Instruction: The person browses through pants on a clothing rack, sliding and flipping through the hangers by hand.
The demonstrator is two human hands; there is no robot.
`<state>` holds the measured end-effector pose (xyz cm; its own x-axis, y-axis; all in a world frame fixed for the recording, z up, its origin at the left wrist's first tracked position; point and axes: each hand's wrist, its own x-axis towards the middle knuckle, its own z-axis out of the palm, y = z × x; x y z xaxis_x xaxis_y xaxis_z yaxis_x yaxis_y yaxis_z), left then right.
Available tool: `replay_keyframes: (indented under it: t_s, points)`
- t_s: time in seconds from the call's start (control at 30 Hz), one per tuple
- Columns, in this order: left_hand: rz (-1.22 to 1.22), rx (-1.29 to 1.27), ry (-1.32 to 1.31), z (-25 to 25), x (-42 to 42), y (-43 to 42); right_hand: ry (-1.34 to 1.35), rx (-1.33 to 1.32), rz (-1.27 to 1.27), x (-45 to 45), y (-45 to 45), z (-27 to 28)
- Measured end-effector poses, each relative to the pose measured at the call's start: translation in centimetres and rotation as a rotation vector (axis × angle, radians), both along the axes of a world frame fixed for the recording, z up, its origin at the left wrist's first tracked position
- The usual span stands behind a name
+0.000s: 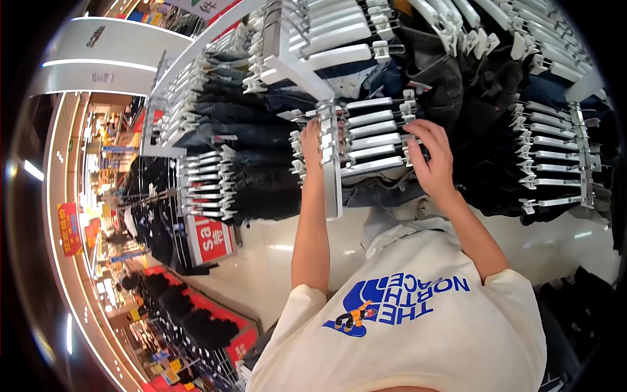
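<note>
Several white clip hangers (375, 149) with dark trousers hang in a row on a short metal rail (330, 134) in front of me. At the left end of these hangers is my left hand (312, 140), its fingers partly hidden behind the rail and clips. My right hand (432, 153) is at the hangers' right-hand clips, thumb and fingers spread apart, fingertips touching or very near the clips. Grey jeans (382, 191) hang under the nearest hanger.
More hangers with dark trousers hang at the left (209, 179) and right (555, 153). A white rack frame (287, 52) rises ahead. A red sale sign (212, 238) stands lower left, above glossy floor tiles (271, 251). Dark clothes lie at the lower right.
</note>
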<state>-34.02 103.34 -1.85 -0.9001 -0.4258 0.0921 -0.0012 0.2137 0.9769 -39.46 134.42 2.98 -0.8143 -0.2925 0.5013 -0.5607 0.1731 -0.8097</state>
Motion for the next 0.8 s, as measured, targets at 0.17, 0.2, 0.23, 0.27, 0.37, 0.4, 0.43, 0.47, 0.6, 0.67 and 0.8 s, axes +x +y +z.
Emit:
replay_keyframes:
  t_s: [0.17, 0.2, 0.23, 0.27, 0.37, 0.4, 0.43, 0.47, 0.6, 0.67, 0.8]
  points:
    - [0.053, 0.652, -0.088, 3.8, 0.2, 1.2, -0.02, -0.03, -0.028, -0.3, 0.0, 0.2]
    - [0.02, 0.655, -0.099, 3.1, 0.7, 0.7, 0.018, -0.034, -0.009, 0.7, 0.4, 0.0]
    - [-0.009, 0.683, -0.075, 3.3, 0.9, 0.9, 0.022, -0.042, -0.019, 0.8, 0.6, 0.0]
    - [-0.046, 0.596, -0.053, 3.4, 0.6, 1.0, 0.026, -0.05, -0.027, 0.8, 0.6, 0.0]
    - [-0.004, 0.63, 0.022, 5.2, 0.9, 1.9, -0.008, -0.072, -0.041, 1.0, 0.3, -0.4]
    - [0.193, 0.213, 0.023, 1.5, 0.8, -0.9, -0.002, -0.084, -0.057, 1.0, 0.2, -0.4]
    - [0.224, -0.038, 0.167, 3.0, 0.8, 0.0, -0.007, -0.075, -0.052, 1.1, 0.2, -0.3]
    - [0.251, -0.283, 0.314, 5.2, 1.0, 1.5, -0.01, -0.061, -0.05, 1.2, 0.4, -0.3]
    - [0.466, -0.573, 0.569, 12.8, -2.1, 0.9, -0.001, -0.034, -0.038, 2.0, 0.8, -0.6]
    - [0.368, -0.848, 0.678, 17.0, -5.3, -1.1, -0.016, -0.043, -0.058, 2.6, 0.8, -0.8]
    - [0.031, -0.837, 0.22, 22.0, -11.5, -3.8, -0.052, -0.026, -0.086, 3.5, 0.9, -1.3]
